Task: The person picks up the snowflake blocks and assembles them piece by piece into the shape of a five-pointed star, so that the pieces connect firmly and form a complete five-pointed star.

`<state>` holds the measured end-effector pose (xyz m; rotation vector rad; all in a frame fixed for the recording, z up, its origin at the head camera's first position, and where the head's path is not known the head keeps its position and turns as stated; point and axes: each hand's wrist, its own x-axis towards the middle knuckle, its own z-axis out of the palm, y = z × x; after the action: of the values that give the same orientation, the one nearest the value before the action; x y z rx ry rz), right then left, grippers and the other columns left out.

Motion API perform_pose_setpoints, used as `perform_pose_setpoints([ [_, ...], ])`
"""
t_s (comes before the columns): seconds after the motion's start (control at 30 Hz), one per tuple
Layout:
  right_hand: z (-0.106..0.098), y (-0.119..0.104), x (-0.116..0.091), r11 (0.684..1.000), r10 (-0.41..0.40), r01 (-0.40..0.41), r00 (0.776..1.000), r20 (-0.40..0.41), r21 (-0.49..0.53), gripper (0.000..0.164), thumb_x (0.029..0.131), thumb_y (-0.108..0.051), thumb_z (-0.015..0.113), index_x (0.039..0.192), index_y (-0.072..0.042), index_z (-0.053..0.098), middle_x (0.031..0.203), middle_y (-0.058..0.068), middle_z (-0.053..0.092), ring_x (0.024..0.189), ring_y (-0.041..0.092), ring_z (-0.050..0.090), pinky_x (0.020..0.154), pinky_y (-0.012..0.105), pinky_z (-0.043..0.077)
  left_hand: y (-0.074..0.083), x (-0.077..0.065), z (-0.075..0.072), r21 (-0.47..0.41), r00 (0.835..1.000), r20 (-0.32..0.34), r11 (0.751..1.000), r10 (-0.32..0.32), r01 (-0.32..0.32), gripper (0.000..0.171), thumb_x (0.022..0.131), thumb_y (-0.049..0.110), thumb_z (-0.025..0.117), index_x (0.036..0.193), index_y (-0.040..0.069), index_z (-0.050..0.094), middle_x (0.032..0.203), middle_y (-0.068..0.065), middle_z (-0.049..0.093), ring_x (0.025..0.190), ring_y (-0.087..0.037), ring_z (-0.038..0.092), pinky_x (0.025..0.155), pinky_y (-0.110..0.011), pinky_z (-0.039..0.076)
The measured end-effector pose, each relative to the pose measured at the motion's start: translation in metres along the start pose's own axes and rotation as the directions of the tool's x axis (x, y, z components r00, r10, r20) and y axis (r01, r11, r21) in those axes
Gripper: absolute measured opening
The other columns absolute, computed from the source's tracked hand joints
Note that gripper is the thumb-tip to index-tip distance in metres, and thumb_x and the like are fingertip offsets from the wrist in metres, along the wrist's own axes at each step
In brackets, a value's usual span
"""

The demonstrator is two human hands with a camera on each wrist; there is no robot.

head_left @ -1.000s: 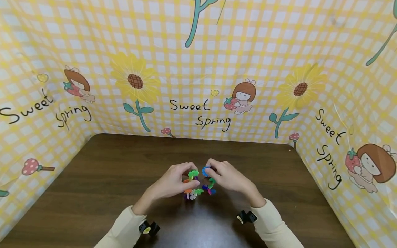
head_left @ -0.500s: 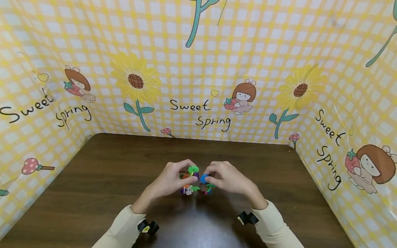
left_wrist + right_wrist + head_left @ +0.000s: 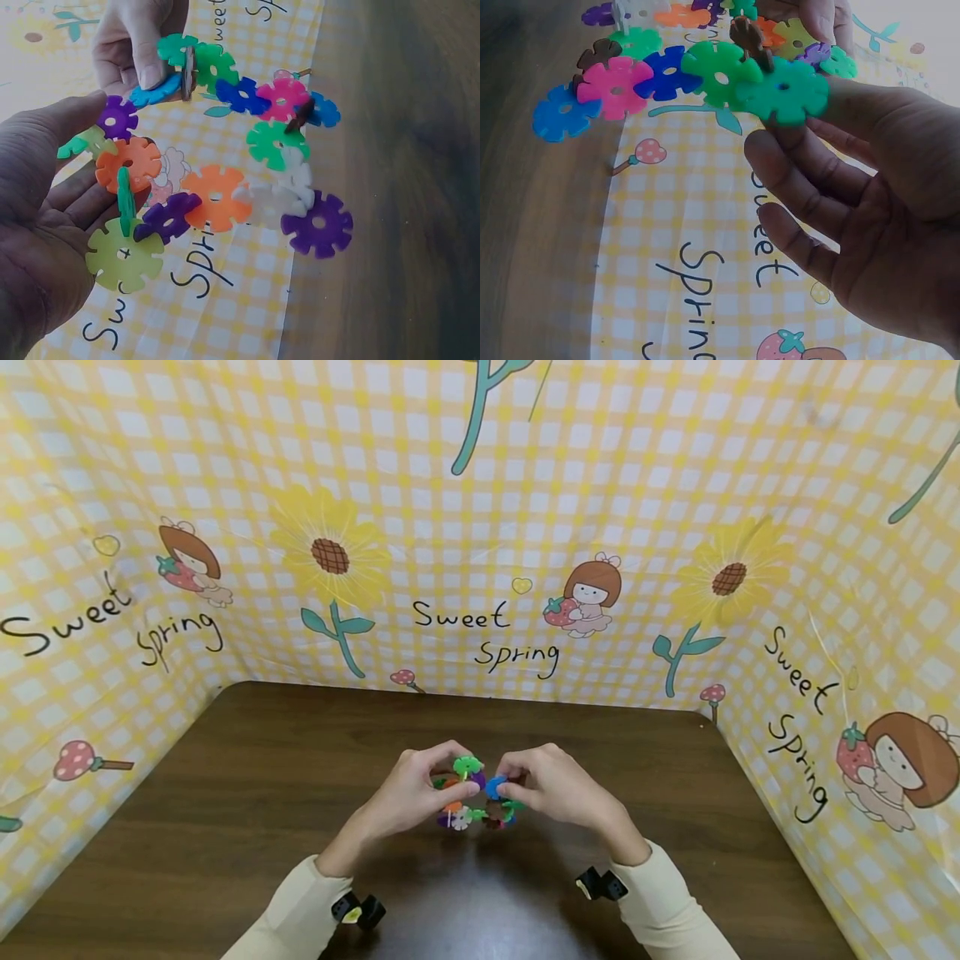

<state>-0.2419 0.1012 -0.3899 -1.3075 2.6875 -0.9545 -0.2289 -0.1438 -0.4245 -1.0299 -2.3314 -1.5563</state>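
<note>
A chain of notched plastic snowflake discs (image 3: 218, 196) in orange, purple, green, white, pink, blue and brown hangs in a curved loop between the two hands. My left hand (image 3: 405, 789) holds one end, its thumb at a purple disc (image 3: 118, 116) beside a green one (image 3: 468, 766). Pinched between thumb and finger of my right hand (image 3: 566, 787) is a light blue disc (image 3: 156, 91) at the other end. The purple and light blue discs face each other, close together; in the left wrist view a small gap shows between them. The right wrist view hides the light blue disc.
The hands are above a dark brown wooden table (image 3: 300, 727). A yellow checked cloth (image 3: 480, 535) with printed sunflowers and lettering walls the back and both sides. A black wrist camera (image 3: 358, 910) is strapped on each cream sleeve (image 3: 300, 910).
The right hand lowered the light blue disc and then shifted slightly up. The left hand rose a little with its end. The lower part of the chain swung upward, and a brown disc came into sight.
</note>
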Motion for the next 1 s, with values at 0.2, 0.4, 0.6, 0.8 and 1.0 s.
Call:
perform_pose_setpoints([
  [0.2,0.000,-0.003,0.002,1.000,-0.010,0.010,1.000,-0.021,0.003,0.007,0.094,-0.016,0.072,0.088,-0.018,0.070,0.074,-0.014,0.066,0.062,0.001,0.059,0.056,0.023,0.050,0.006,0.001,0.001,-0.034,1.000,-0.014,0.999,-0.004,0.004,0.022,0.088,0.004,0.076,0.106,0.010,0.065,0.094,-0.001,0.072,0.085,-0.016,0.071,0.074,-0.036,0.059],
  [0.4,0.002,-0.003,0.004,0.998,-0.029,0.032,0.999,-0.040,0.054,0.004,0.093,-0.014,0.074,0.089,-0.013,0.072,0.074,-0.013,0.066,0.061,0.007,0.060,0.056,0.022,0.050,0.017,0.003,0.000,-0.052,1.000,-0.006,0.999,-0.004,0.003,0.021,0.085,-0.007,0.074,0.101,-0.001,0.062,0.092,-0.011,0.071,0.082,-0.020,0.071,0.081,-0.040,0.058],
  [0.6,0.000,-0.003,0.004,0.993,-0.098,0.100,0.995,-0.029,0.055,0.006,0.091,-0.015,0.074,0.090,-0.009,0.073,0.075,-0.010,0.067,0.061,0.006,0.057,0.056,0.021,0.050,0.014,0.000,0.002,-0.072,1.000,-0.001,0.997,0.013,-0.013,0.020,0.086,-0.003,0.076,0.099,0.003,0.062,0.094,-0.007,0.072,0.087,-0.015,0.071,0.081,-0.037,0.058],
  [0.8,-0.002,-0.001,0.006,0.987,-0.090,0.093,0.996,-0.026,0.129,0.004,0.094,-0.014,0.071,0.090,-0.014,0.071,0.078,-0.012,0.067,0.063,0.007,0.058,0.058,0.028,0.052,0.008,-0.001,0.005,-0.112,0.999,-0.026,0.993,0.026,-0.029,0.019,0.087,-0.001,0.075,0.096,0.008,0.061,0.094,-0.004,0.071,0.090,-0.016,0.072,0.082,-0.038,0.057],
  [1.0,0.000,0.003,0.008,0.985,-0.061,0.063,0.998,-0.020,0.161,0.005,0.094,-0.014,0.071,0.089,-0.015,0.071,0.078,-0.010,0.068,0.064,0.009,0.060,0.059,0.029,0.053,0.006,0.001,0.007,-0.089,1.000,-0.029,0.996,0.002,-0.005,0.018,0.086,-0.008,0.074,0.094,0.001,0.060,0.092,-0.010,0.070,0.088,-0.020,0.072,0.081,-0.043,0.057],
])
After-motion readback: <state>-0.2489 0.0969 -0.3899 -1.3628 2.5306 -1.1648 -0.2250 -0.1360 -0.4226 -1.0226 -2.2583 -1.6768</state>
